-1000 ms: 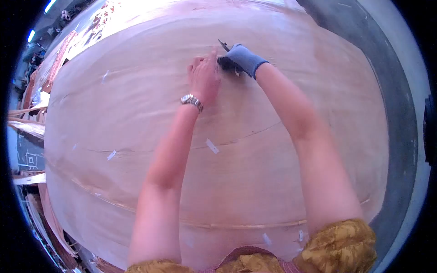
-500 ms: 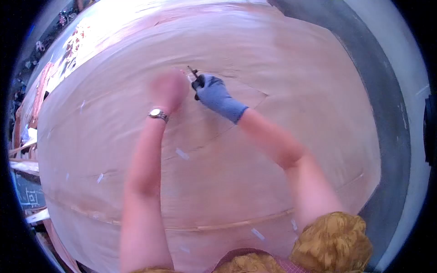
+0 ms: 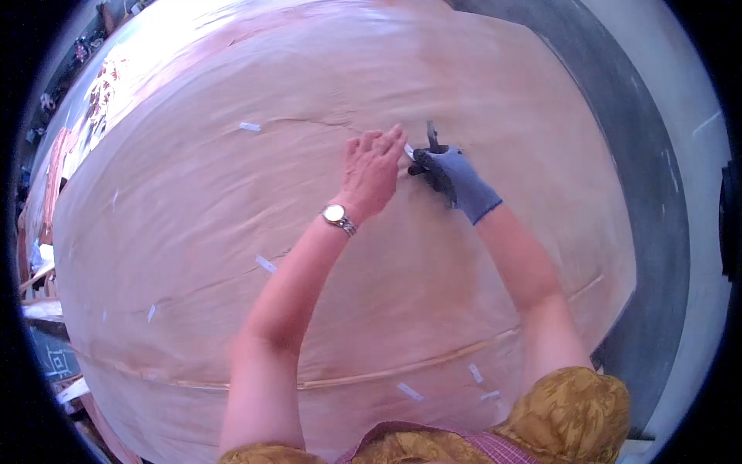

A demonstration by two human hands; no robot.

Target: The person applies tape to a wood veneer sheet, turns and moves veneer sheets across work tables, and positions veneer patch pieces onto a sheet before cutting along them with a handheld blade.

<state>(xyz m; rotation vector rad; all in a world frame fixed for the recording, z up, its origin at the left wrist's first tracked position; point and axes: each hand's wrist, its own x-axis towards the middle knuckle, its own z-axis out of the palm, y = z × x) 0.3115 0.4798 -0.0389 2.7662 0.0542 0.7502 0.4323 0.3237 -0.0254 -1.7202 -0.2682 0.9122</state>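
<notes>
My left hand [image 3: 372, 174], bare and with a wristwatch [image 3: 335, 214], lies over a broad pinkish-tan sheet [image 3: 371, 278]. Its fingers are stretched out, the index fingertip beside a short white strip [image 3: 410, 150]. My right hand [image 3: 464, 185] wears a blue-grey glove with dark fingertips and is closed around a dark hand tool [image 3: 433, 138]. A flat arm of that tool points away from me; the rest is mostly hidden by the glove, so its exact kind is unclear. The white strip sits between the left fingertips and the tool.
White tape pieces [image 3: 250, 126] are stuck along seams in the sheet, another [image 3: 265, 264] left of my left forearm. A yellowish ridge [image 3: 402, 373] crosses nearer to me. Grey surface [image 3: 657, 232] borders the sheet at right. Scraps and boards [image 3: 46, 309] lie at far left.
Both hands have moved right across the sheet. A white tape piece now shows on the seam left of where they are. My left hand, blurred before, is now clear with fingers extended.
</notes>
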